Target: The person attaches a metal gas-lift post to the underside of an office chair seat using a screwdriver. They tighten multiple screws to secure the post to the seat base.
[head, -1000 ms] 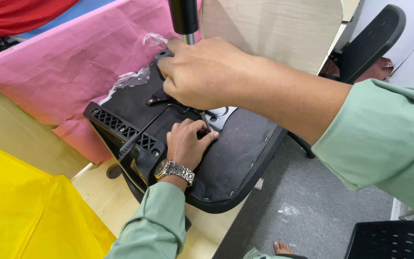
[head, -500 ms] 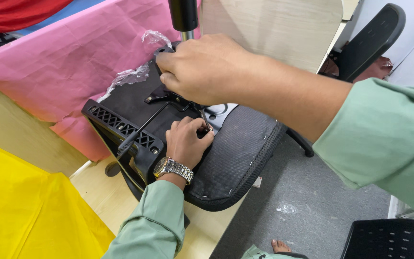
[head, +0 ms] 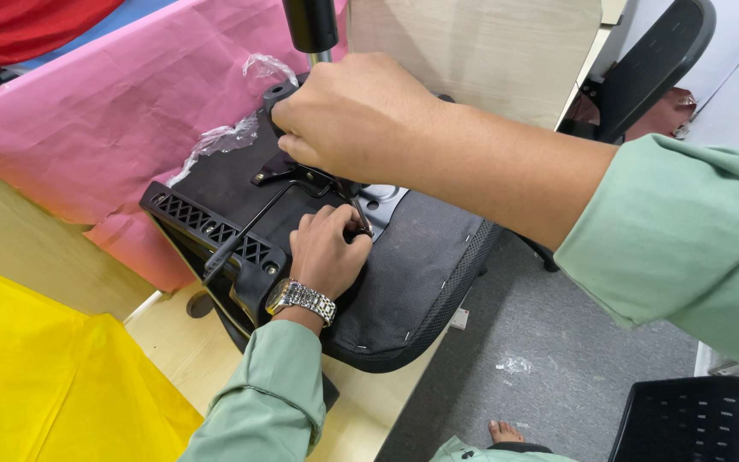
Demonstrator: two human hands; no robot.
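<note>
An upturned black office chair seat point(head: 421, 282) lies on the wooden table point(head: 387, 411). My right hand point(head: 361, 115) is closed in a fist over the seat's metal mechanism point(head: 382, 201), gripping a thin dark tool point(head: 357, 210) whose shaft points down from the fist. My left hand point(head: 327, 252), with a metal watch on its wrist, rests on the seat's underside. Its fingers are curled around the lower end of that shaft. The tool's handle is hidden in my right fist. A black gas cylinder point(head: 310, 26) rises just behind my right hand.
A black plastic bracket point(head: 215, 231) with a lever sits at the seat's left edge, with crumpled plastic wrap point(head: 224, 137) beside it. Pink cloth point(head: 87, 120) and yellow cloth point(head: 36, 376) cover the left side. On the grey floor are a black chair back point(head: 652, 60), another black seat point(head: 703, 419) and a bare foot point(head: 506, 432).
My right fist has shifted slightly left and up over the mechanism. My left hand stays in the same spot with its fingers curled tighter at the tool's end.
</note>
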